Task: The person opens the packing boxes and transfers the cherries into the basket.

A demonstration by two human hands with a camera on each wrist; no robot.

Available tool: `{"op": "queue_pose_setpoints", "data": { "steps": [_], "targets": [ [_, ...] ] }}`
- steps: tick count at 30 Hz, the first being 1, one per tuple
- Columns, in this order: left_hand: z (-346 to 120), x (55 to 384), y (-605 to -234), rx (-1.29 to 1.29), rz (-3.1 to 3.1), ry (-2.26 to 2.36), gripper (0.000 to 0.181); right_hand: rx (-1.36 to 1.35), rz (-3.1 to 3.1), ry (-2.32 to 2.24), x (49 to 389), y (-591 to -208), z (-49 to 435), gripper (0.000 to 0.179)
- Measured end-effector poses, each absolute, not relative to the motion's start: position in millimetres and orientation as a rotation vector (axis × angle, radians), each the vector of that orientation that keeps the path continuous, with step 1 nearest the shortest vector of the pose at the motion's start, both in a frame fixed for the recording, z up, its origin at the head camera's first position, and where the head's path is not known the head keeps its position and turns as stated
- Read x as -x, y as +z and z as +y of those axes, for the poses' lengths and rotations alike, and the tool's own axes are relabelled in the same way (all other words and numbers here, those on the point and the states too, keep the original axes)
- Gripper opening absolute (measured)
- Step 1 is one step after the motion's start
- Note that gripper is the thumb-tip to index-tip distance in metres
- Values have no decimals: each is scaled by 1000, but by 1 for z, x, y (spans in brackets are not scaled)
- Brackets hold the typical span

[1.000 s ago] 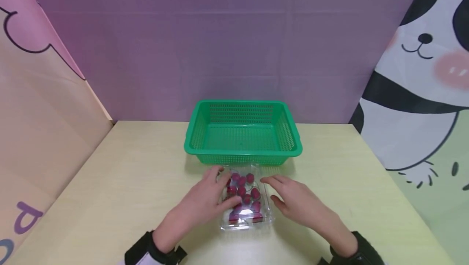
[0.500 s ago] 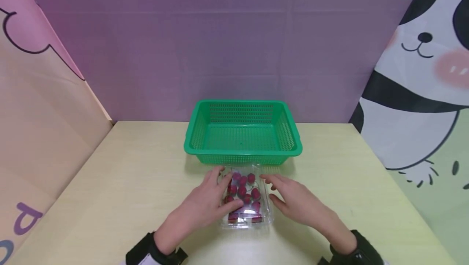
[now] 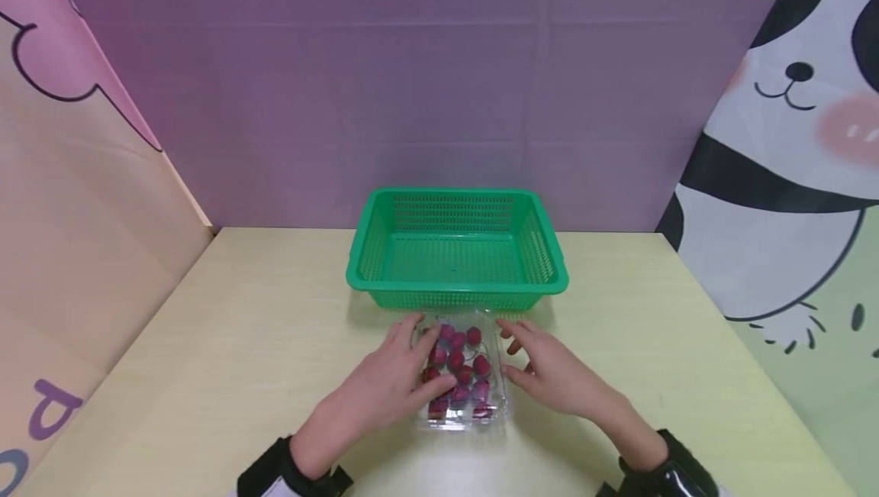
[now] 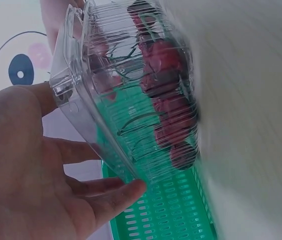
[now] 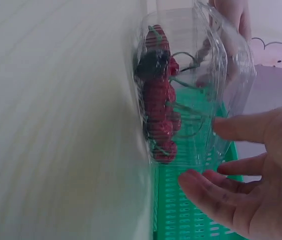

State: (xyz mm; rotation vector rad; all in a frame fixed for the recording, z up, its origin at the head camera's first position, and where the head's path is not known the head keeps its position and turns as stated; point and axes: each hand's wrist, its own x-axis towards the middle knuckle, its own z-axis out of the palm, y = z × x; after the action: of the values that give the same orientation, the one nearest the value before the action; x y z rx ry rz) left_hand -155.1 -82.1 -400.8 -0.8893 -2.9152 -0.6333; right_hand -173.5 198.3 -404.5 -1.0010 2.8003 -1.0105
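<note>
A clear plastic clamshell box (image 3: 458, 422) with dark red cherries (image 3: 456, 360) inside lies on the table. Its lid (image 4: 83, 100) is down over the fruit; whether it is latched cannot be told. My left hand (image 3: 381, 375) rests on the box's left side, thumb over the lid and extended fingers along the rim. My right hand (image 3: 559, 371) is at the right side, its thumb by the lid's edge and its fingers loosely bent. In the right wrist view the right fingertips (image 5: 193, 182) are beside the box's rim, gripping nothing.
A green perforated plastic basket (image 3: 453, 287) stands just behind the box, with nothing seen inside it. The pale wooden table (image 3: 275, 314) extends to both sides. A purple cloth backdrop (image 3: 439, 85) rises behind, and printed panels flank the table.
Both hands stay at the box with only slight shifts. The right thumb has come a little closer to the box's edge, and the glare on the lid's near end has faded.
</note>
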Motion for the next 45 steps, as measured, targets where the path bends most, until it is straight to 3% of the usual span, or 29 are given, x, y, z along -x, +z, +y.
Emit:
{"op": "queue_pose_setpoints", "data": {
  "steps": [7, 19, 23, 32, 45],
  "targets": [
    [-83, 155, -400, 965, -2921, -624, 67, 979, 2639, -1167, 179, -409, 203, 83],
    [-82, 153, -400, 969, -2947, -599, 57, 846, 2355, -1375, 183, -416, 202, 93],
    [-82, 152, -400, 971, -2934, -607, 66, 790, 2306, -1427, 183, -416, 201, 95],
    [-78, 148, -398, 1024, -2933, -572, 116, 724, 2255, -1464, 182, -416, 197, 99],
    [-78, 143, -397, 1115, -2961, -502, 122, 674, 2281, -1455, 181, -414, 196, 104]
  ]
}}
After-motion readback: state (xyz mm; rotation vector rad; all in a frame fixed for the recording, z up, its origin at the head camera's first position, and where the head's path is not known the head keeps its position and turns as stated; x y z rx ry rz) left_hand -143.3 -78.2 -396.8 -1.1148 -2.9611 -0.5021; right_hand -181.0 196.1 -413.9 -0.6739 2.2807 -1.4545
